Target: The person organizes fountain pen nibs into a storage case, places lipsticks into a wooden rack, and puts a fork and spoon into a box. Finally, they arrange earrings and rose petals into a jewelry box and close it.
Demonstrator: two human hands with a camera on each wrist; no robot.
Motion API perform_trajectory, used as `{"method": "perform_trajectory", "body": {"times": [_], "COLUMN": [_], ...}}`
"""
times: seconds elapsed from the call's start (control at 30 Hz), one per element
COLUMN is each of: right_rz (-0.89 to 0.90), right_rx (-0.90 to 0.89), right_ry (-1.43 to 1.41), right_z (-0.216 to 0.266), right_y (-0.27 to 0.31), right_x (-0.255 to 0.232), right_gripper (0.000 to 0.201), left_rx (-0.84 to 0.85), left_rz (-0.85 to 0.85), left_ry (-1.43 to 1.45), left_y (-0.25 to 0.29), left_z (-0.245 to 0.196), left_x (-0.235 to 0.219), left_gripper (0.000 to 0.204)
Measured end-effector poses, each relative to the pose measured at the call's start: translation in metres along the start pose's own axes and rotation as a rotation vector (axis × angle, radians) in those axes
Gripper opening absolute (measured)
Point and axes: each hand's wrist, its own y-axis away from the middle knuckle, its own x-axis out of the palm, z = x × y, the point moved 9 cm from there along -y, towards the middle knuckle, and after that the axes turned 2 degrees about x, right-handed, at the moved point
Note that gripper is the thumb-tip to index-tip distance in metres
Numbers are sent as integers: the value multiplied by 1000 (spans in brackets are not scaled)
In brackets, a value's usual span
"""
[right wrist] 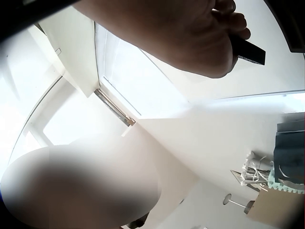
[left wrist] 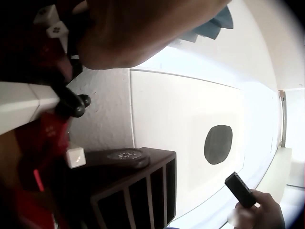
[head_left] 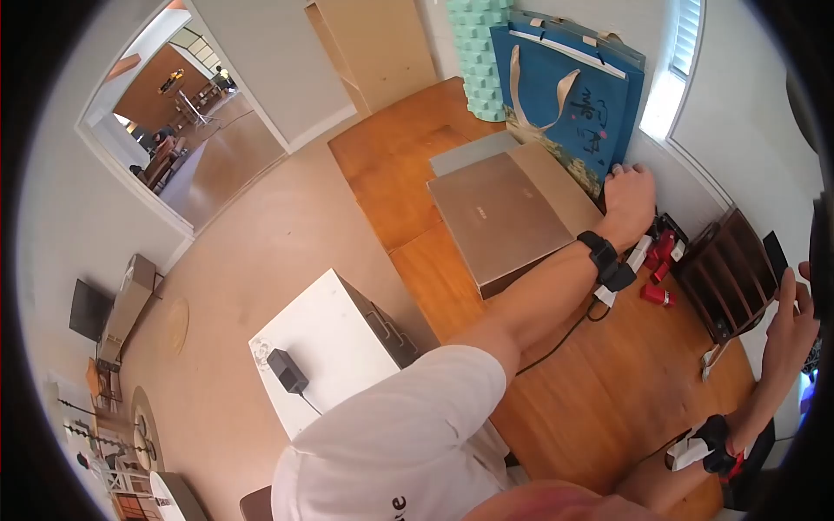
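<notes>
An orange-brown wooden table (head_left: pixel 573 391) anchors the head view; whether the left hand (head_left: pixel 630 204), beside a blue paper bag (head_left: pixel 560 95), grips anything, I cannot tell.

Left wrist view: the right hand (left wrist: pixel 265 212) pinches a black rectangular block (left wrist: pixel 239 189).

Right wrist view: it's lifted, not set down.

This looks like a lived-in room, a home or a homelike office; the pictures do not settle which. A wooden bench (head_left: pixel 608 373) stands by a window with blinds (head_left: pixel 685 39), bearing a blue paper bag (head_left: pixel 565 104) and a dark slatted rack (head_left: pixel 725 273). Beside it is a low white cabinet (head_left: pixel 326 334). A flat screen (head_left: pixel 89 310) stands across the pale floor (head_left: pixel 287 234), and a wide doorway (head_left: pixel 187 113) opens onto another furnished room.
</notes>
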Motion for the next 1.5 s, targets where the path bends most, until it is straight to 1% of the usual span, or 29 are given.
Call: {"method": "perform_trajectory", "body": {"times": [0.07, 0.13, 0.17, 0.2, 0.23, 0.27, 0.3, 0.33, 0.37, 0.4, 0.47, 0.5, 0.57, 0.6, 0.67, 0.7, 0.73, 0.8, 0.83, 0.9, 0.93, 0.97, 1.0, 1.07, 1.13, 1.2, 1.3, 1.4, 1.5], "right_rz": [24, 40, 14, 33, 139, 221, 306, 393, 342, 274, 141, 118, 93, 143, 232, 165, 175, 102, 102, 92, 73, 84, 91, 151, 161, 167, 165, 135, 112], "right_rx": [0, -9, 44, 33, 91, 147, 200, 250, 243, 253, 243, 332, 421, 295, 40, 99, 99, 43, 117, 86, 56, 42, 44, 50, 51, 53, 31, -4, 7], "right_ry": [-15, -36, 1, -6, 14, 44, 80, 119, -115, -267, -574, -572, -587, -481, -268, -285, -289, -416, -380, -391, -403, -485, -485, -525, -516, -510, -502, -486, -422], "right_z": [-10, -23, -27, -39, -66, -68, -69, -69, -81, -87, -98, -77, -24, 19, 97, 110, 108, 109, 111, 111, 111, 106, 105, 107, 104, 102, 100, 105, 119], "right_y": [-3, -8, -6, -8, -16, -19, -21, -22, -24, -22, -20, -10, 10, 13, 23, 30, 31, 31, 32, 33, 33, 31, 31, 33, 32, 29, 26, 28, 34], "right_x": [3, 11, 14, 15, 22, 27, 32, 36, 38, 40, 46, 46, 44, 34, 21, 18, 21, 15, 13, 12, 10, 11, 11, 12, 11, 13, 17, 10, 1], "right_gripper": [45, 46, 47, 47, 48, 47, 46, 46, 42, 41, 42, 41, 39, 39, 38, 40, 40, 39, 40, 40, 40, 41, 41, 40, 39, 39, 38, 37, 36], "left_rx": [74, 144, 169, 192, 144, 99, 86, 86, 83, 73, 93, 68, 294, 286, 408, 467, 456, 499, 487, 538, 526, 564, 606, 587, 565, 500, 502, 478, 530], "left_rz": [69, 104, 101, 94, 128, 161, 152, 199, 246, 236, 190, 181, 268, 263, 437, 422, 420, 543, 540, 597, 595, 552, 510, 559, 607, 695, 739, 751, 718], "left_ry": [108, 494, 688, 884, 972, 1057, 1042, 1193, 1348, 1336, 1583, 1586, 1482, 1473, 1408, 1443, 1438, 1445, 1444, 1511, 1510, 1516, 1521, 1483, 1449, 1514, 1494, 1461, 1448], "left_y": [-11, -15, -16, -16, -16, -16, -15, -13, -11, -13, -18, -15, -13, -13, -6, -5, -4, 6, 4, 4, 3, 3, 5, 6, 11, 13, 16, 19, 20], "left_z": [-22, -47, -59, -71, -79, -85, -89, -96, -101, -105, -117, -115, -129, -127, -144, -149, -145, -147, -147, -155, -155, -156, -157, -155, -154, -155, -151, -145, -146], "left_x": [-23, -46, -54, -59, -59, -60, -66, -68, -68, -60, -43, -45, -61, -68, -73, -75, -87, -105, -102, -93, -88, -87, -95, -99, -103, -100, -108, -121, -132], "left_gripper": [40, 48, 44, 39, 38, 37, 37, 37, 37, 37, 35, 35, 36, 36, 39, 34, 34, 32, 32, 34, 34, 34, 34, 35, 36, 39, 43, 44, 46]}}
